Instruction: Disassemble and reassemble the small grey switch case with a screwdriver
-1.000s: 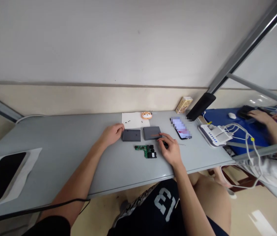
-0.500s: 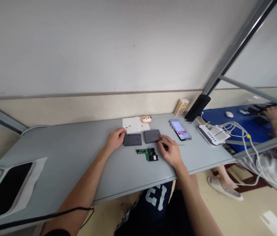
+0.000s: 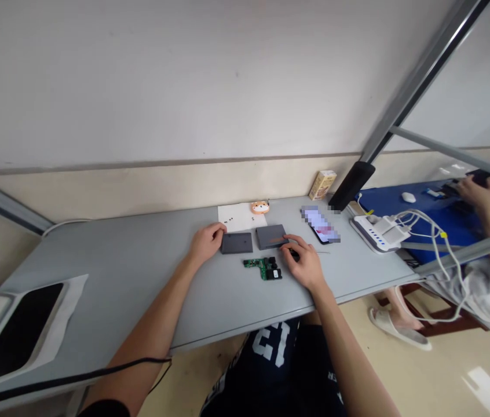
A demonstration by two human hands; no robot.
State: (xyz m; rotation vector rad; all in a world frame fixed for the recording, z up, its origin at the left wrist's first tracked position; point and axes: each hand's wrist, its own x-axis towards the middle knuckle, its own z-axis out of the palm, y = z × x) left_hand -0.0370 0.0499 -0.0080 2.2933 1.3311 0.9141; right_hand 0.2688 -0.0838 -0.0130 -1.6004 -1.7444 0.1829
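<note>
Two dark grey casing parts lie side by side on the desk. My left hand [image 3: 207,243] has its fingers curled at the left edge of the left casing part [image 3: 237,243]. At the right edge of the other casing part [image 3: 270,236], my right hand [image 3: 304,263] has its fingertips closed on the rim. Partly under that hand is a dark handle, with a thin metal shaft [image 3: 323,252] that points right; it looks like a screwdriver. A green circuit board with black components [image 3: 266,269] lies in front of the casing parts. Small dark screws [image 3: 229,220] rest on a white sheet [image 3: 238,214] behind.
Along the wall are an orange animal-faced case [image 3: 260,207] and a small carton [image 3: 322,185]. A phone [image 3: 321,226] and a power strip with cables [image 3: 375,234] lie right. A tablet-like device [image 3: 19,333] sits left. Another person's hand [image 3: 482,191] is over the blue desk.
My hands keep their places on the casing parts, and the camera view has shifted slightly. At the far right, the other person's hand has moved a little left and holds a dark item.
</note>
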